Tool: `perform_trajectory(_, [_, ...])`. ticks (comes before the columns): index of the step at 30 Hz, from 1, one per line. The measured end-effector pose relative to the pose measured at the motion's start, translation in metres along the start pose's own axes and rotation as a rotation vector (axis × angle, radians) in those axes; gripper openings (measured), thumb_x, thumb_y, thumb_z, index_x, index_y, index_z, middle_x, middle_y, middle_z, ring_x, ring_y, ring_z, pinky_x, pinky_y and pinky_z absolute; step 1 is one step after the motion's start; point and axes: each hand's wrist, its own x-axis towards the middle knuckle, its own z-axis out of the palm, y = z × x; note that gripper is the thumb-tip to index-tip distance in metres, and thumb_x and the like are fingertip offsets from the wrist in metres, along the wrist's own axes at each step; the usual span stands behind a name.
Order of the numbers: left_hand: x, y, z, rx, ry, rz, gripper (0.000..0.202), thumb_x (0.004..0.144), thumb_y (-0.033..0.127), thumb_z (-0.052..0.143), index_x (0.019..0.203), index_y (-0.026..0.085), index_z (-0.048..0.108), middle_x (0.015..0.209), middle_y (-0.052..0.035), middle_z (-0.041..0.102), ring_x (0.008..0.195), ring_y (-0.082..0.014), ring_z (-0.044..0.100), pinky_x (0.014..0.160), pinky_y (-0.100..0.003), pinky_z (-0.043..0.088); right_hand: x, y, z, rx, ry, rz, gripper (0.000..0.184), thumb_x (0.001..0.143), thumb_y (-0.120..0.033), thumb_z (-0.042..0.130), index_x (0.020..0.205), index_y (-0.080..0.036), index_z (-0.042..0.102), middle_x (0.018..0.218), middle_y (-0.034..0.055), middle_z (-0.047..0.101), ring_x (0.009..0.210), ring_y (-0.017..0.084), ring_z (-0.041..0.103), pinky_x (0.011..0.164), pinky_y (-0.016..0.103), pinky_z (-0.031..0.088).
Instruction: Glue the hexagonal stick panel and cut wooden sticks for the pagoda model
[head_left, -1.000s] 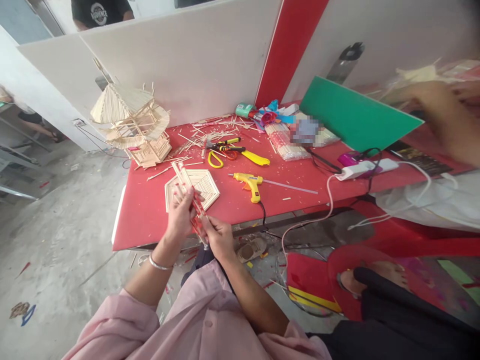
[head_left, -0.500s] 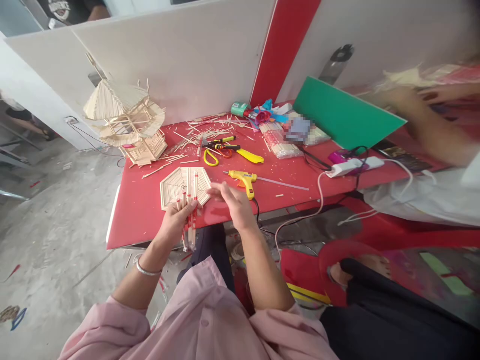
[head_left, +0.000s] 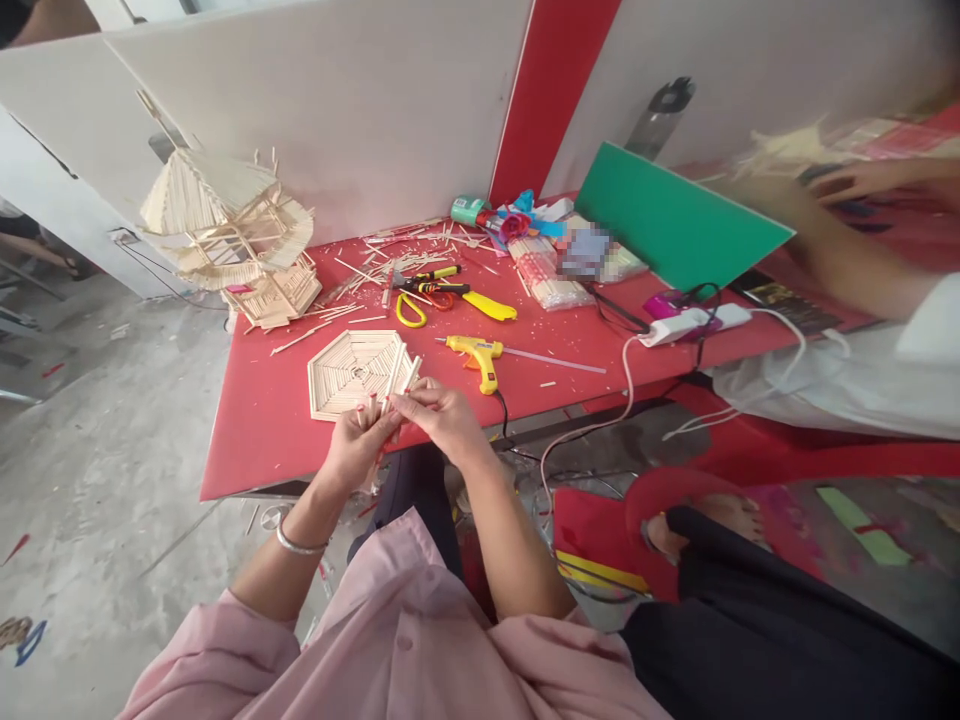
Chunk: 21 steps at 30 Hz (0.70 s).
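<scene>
My left hand (head_left: 358, 440) is closed around a small bunch of thin wooden sticks (head_left: 395, 372) at the table's front edge; red wrapping shows lower down on them. Fingers of my right hand (head_left: 444, 418) pinch the same sticks from the right, close to the left fingertips. Just behind the hands lies a flat octagonal panel (head_left: 330, 372) made of sticks in nested rings, partly covered by the bunch. To the right rests a yellow glue gun (head_left: 480, 356) with a glue stick in its back.
A pagoda-like stick model (head_left: 232, 230) stands at the back left of the red table (head_left: 255, 440). Loose sticks, pliers (head_left: 427, 278) and a yellow-handled cutter (head_left: 491, 306) lie mid-table. A green board (head_left: 675, 225) and a power strip (head_left: 679, 326) are at right, beside another person's arm (head_left: 847, 250).
My right hand has moved left and closed onto the sticks, where it was held open beside them. The bunch's upper ends now lean to the right. The view has shifted slightly.
</scene>
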Motion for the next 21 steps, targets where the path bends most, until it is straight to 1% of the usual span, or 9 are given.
perform_trajectory(3, [0.004,0.001,-0.001,0.007,-0.052,-0.05,0.037,0.074,0.045,0.08,0.059,0.014,0.067,0.049,-0.0001,0.054,0.045,-0.0072,0.044,0.044,-0.022,0.032,0.012,-0.007,-0.014,0.061,0.042,-0.014,0.044,0.081,-0.065,0.064,0.079,-0.022,0.076,0.083,0.002,0.066,0.086,0.018,0.061,0.081,0.03,0.048])
perform_trajectory(6, [0.003,-0.001,-0.002,0.047,-0.135,-0.111,0.037,0.075,0.049,0.078,0.065,0.014,0.07,0.051,-0.0006,0.055,0.045,-0.0078,0.044,0.044,-0.022,0.031,0.022,-0.014,-0.015,0.163,0.014,0.03,0.056,0.082,-0.073,0.058,0.098,-0.023,0.077,0.092,0.0038,0.072,0.094,0.02,0.065,0.085,0.032,0.05])
perform_trajectory(9, [-0.003,-0.002,-0.003,0.048,-0.215,-0.167,0.04,0.077,0.054,0.076,0.07,0.014,0.07,0.053,-0.0012,0.057,0.047,-0.0085,0.046,0.046,-0.022,0.032,0.025,-0.017,-0.004,0.18,-0.04,0.038,0.055,0.084,-0.072,0.057,0.087,-0.021,0.077,0.091,0.0053,0.076,0.096,0.021,0.068,0.094,0.036,0.049])
perform_trajectory(11, [-0.008,-0.003,-0.005,0.051,-0.256,-0.19,0.043,0.079,0.057,0.072,0.07,0.015,0.069,0.055,-0.0014,0.057,0.048,-0.0087,0.045,0.047,-0.022,0.033,0.026,-0.017,0.0,0.208,-0.006,0.019,0.055,0.086,-0.071,0.054,0.078,-0.021,0.075,0.088,0.0062,0.076,0.095,0.021,0.069,0.096,0.039,0.048])
perform_trajectory(13, [-0.015,-0.004,-0.012,0.096,-0.317,-0.211,0.045,0.082,0.058,0.069,0.07,0.015,0.068,0.055,-0.001,0.056,0.046,-0.0082,0.043,0.046,-0.023,0.032,0.031,-0.016,-0.002,0.244,0.072,-0.001,0.055,0.088,-0.071,0.052,0.074,-0.021,0.071,0.085,0.0065,0.076,0.094,0.022,0.07,0.094,0.04,0.049])
perform_trajectory(15, [-0.023,-0.007,-0.024,0.172,-0.388,-0.224,0.045,0.085,0.058,0.065,0.069,0.015,0.066,0.055,-0.0007,0.054,0.045,-0.0083,0.041,0.046,-0.023,0.032,0.038,-0.019,-0.015,0.271,0.178,-0.03,0.055,0.089,-0.07,0.049,0.072,-0.021,0.067,0.081,0.0061,0.075,0.09,0.021,0.071,0.09,0.041,0.051])
perform_trajectory(18, [-0.037,-0.015,-0.05,0.278,-0.46,-0.211,0.047,0.09,0.055,0.06,0.064,0.016,0.063,0.052,-0.0001,0.048,0.048,-0.0104,0.042,0.05,-0.024,0.034,0.047,-0.031,-0.052,0.312,0.305,-0.091,0.054,0.09,-0.071,0.046,0.072,-0.022,0.061,0.069,0.0023,0.069,0.074,0.017,0.069,0.079,0.038,0.053])
perform_trajectory(20, [-0.046,-0.019,-0.07,0.365,-0.537,-0.237,0.044,0.087,0.055,0.063,0.064,0.017,0.065,0.055,-0.001,0.052,0.049,-0.0111,0.043,0.049,-0.024,0.034,0.046,-0.043,-0.08,0.37,0.328,-0.137,0.052,0.089,-0.073,0.047,0.072,-0.024,0.056,0.058,-0.0036,0.059,0.058,0.013,0.06,0.067,0.033,0.051])
perform_trajectory(21, [-0.05,-0.019,-0.08,0.428,-0.577,-0.257,0.04,0.082,0.054,0.07,0.064,0.018,0.066,0.056,-0.0014,0.055,0.051,-0.0121,0.046,0.05,-0.024,0.035,0.042,-0.05,-0.092,0.399,0.338,-0.167,0.05,0.087,-0.073,0.052,0.072,-0.025,0.054,0.052,-0.0073,0.049,0.05,0.011,0.052,0.059,0.029,0.048])
